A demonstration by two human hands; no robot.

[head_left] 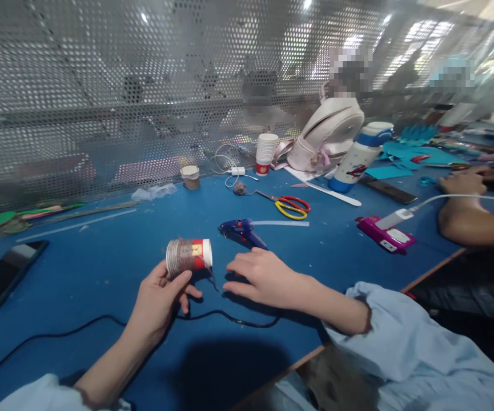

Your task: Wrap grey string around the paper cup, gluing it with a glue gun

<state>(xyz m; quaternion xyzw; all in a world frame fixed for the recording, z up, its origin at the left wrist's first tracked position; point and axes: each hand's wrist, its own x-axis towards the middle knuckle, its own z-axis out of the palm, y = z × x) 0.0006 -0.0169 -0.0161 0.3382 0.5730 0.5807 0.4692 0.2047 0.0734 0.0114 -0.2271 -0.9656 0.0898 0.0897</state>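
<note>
My left hand grips a small paper cup wound with thin cord, held on its side just above the blue table. My right hand lies palm down on the table with fingers stretched flat, right beside the handle of a blue glue gun. The glue gun's black cable runs under both hands toward the left.
Red and yellow scissors, a stack of paper cups, a beige backpack, a white-blue bottle, a pink device and a phone lie around. Another person's arm rests at right. Perforated metal screen behind.
</note>
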